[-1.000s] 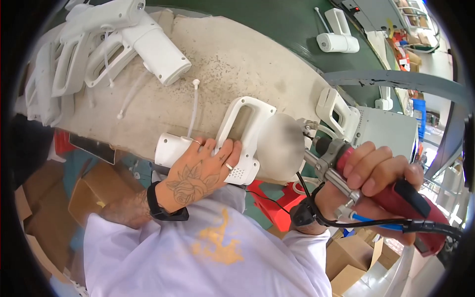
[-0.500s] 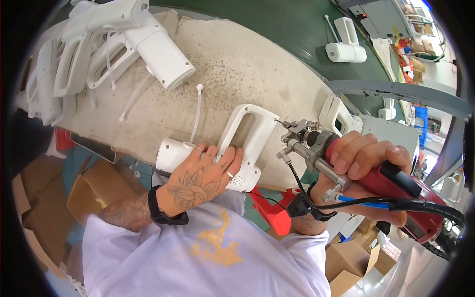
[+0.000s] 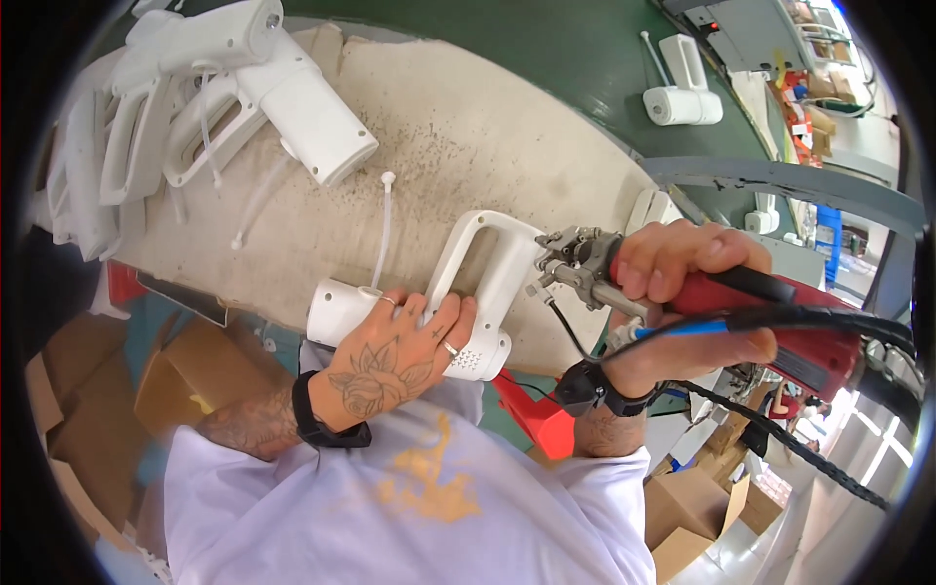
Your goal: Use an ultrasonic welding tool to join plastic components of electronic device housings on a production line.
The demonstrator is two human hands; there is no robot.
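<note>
A white gun-shaped plastic housing (image 3: pixel 502 278) with a loop handle lies at the near edge of the worktable. My left hand (image 3: pixel 390 356) is closed over its barrel, fingers wrapped across the base of the handle. A thin white tube (image 3: pixel 383 234) sticks up from the barrel. In my right hand (image 3: pixel 692 258) is a red power screwdriver (image 3: pixel 824 341), gripped round its body. Its metal head (image 3: pixel 585 263) meets the upper right corner of the housing; whether the tip sits in a screw hole there is too small to tell.
Several white housings (image 3: pixel 322 122) are piled at the far left of the worn tabletop (image 3: pixel 468 117). Another housing (image 3: pixel 682 102) lies on the green surface beyond. A grey metal bar (image 3: pixel 780 175) crosses at right. Cardboard boxes (image 3: pixel 210 370) and a red bin (image 3: pixel 536 414) are below the table.
My right hand has moved the screwdriver up and left, bringing its head onto the housing's upper right corner. My left hand keeps its hold on the housing.
</note>
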